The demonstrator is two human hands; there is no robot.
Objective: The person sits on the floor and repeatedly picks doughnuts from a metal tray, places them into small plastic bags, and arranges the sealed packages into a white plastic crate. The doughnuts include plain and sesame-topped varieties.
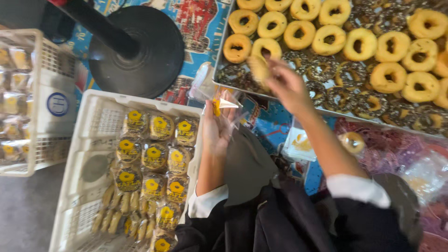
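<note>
Yellow-labelled clear packets (pixel 151 158) rowed in white crate (pixel 93 105); clear bag (pixel 224 105) upright.

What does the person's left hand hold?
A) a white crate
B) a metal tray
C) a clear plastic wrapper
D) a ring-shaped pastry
C: the left hand grips a clear plastic wrapper with a yellow mark, while the right hand holds a ring-shaped pastry over the metal tray.

white crate (pixel 93 109) of wrapped doughnuts (pixel 151 158)

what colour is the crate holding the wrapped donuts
White, a slatted plastic crate, clearest in the head view.
</note>
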